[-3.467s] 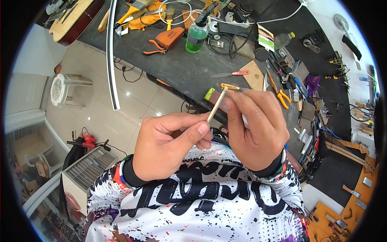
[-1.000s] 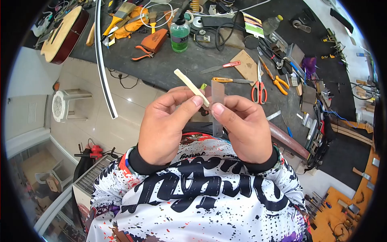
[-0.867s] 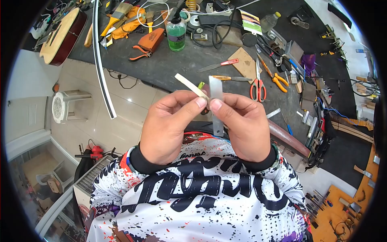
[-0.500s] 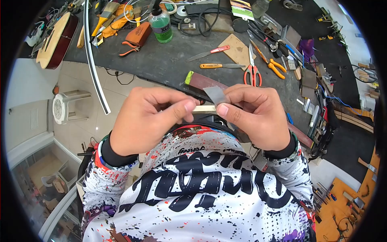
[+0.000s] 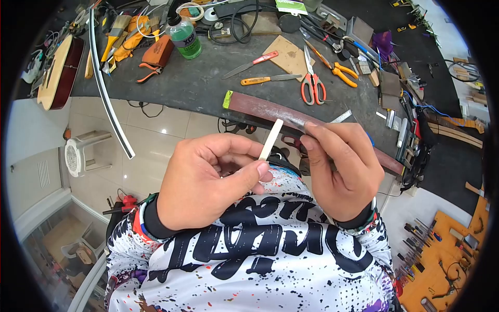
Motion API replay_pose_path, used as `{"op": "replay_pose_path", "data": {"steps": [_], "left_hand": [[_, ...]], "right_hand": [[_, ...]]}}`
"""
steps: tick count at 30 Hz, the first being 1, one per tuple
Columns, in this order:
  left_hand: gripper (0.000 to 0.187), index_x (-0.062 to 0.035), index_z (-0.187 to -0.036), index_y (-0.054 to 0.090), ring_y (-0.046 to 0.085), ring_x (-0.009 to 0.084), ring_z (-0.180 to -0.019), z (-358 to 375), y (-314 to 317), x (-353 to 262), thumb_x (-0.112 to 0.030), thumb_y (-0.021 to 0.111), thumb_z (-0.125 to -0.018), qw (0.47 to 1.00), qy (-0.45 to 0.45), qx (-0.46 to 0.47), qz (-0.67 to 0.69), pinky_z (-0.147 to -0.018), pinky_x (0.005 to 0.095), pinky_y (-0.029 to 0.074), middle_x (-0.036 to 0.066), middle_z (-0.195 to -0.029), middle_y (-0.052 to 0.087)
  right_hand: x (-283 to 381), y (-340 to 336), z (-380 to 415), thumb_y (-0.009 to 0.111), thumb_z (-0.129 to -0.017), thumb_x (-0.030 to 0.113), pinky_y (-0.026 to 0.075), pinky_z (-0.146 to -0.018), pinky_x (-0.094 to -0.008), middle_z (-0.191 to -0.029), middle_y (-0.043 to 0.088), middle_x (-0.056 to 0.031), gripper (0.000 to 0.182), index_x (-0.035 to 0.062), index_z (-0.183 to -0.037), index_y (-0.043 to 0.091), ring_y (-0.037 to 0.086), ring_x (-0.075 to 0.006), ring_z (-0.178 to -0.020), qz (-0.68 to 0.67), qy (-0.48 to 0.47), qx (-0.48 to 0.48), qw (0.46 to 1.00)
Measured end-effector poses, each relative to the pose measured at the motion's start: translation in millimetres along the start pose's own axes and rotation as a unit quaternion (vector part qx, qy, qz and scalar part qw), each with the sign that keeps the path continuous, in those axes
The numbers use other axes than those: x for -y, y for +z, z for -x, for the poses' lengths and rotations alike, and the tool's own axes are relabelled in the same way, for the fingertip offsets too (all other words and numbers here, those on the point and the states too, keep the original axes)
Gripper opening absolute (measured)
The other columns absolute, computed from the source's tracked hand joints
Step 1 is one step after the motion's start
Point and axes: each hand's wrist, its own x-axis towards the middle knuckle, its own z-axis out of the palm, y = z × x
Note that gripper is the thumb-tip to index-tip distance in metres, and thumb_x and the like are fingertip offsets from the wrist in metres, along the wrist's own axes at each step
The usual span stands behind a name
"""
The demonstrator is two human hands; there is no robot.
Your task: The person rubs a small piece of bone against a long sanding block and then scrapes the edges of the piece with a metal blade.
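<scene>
A small pale strip (image 5: pixel 272 139) stands tilted up between the thumb and fingers of my left hand (image 5: pixel 208 179). My right hand (image 5: pixel 345 169) is just to the right, thumb and index finger pinched near the long reddish-brown bar (image 5: pixel 260 108) at the bench edge. What those fingertips hold is hard to make out; a thin grey edge shows beside them. The bar has a bright green end and whitish dust on its face. My two hands are apart.
On the dark bench (image 5: pixel 208 83) lie red-handled scissors (image 5: pixel 313 88), orange pliers (image 5: pixel 344 74), two knives (image 5: pixel 270 79) and a green bottle (image 5: pixel 184 37). A long black-and-white strip (image 5: pixel 106 96) hangs over the left edge. A white stool (image 5: pixel 78 156) stands on the floor.
My hands have moved apart. The pale strip, level between both hands before, now points up in my left hand. The grey sheet in my right hand has gone from plain view.
</scene>
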Motion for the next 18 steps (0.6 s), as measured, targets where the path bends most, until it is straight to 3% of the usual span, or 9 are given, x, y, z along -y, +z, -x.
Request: {"op": "replay_pose_path", "data": {"steps": [12,14,18], "left_hand": [[0.025,0.0085,-0.117,0.068,0.078,0.0187,-0.081,4.6,-4.5,0.5,-0.007,0.075,-0.1,0.999,0.009,0.026,0.019,-0.072,0.028,0.063,0.019,-0.096,0.08],[0.024,0.0084,-0.117,0.069,0.078,0.0189,-0.082,6.1,-5.7,0.5,-0.007,0.074,-0.1,0.999,0.007,0.025,0.023,-0.072,0.0279,0.063,0.019,-0.096,0.08],[0.023,0.0082,-0.117,0.069,0.078,0.0192,-0.082,6.8,-5.8,-1.0,-0.006,0.074,-0.1,0.999,0.01,0.019,0.026,-0.073,0.0277,0.064,0.02,-0.096,0.08]], "right_hand": [[6.9,12.7,-7.2,0.085,-0.073,-0.011,0.052,-0.061,-0.0352,-0.087,0.07,-0.012,0.03,-0.0032,-0.101,0.076,0.066,-0.0266,-0.072,-0.023,-0.035,-0.025,0.999],[6.2,10.9,-7.4,0.081,-0.081,-0.012,0.052,-0.064,-0.0313,-0.093,0.072,-0.0133,0.026,-0.0041,-0.105,0.076,0.067,-0.0231,-0.076,-0.023,-0.034,-0.002,0.999],[5.1,13.1,-9.3,0.081,-0.081,-0.012,0.052,-0.064,-0.0319,-0.093,0.072,-0.0135,0.026,-0.0041,-0.104,0.076,0.067,-0.0238,-0.075,-0.027,-0.046,0.001,0.999]]}}
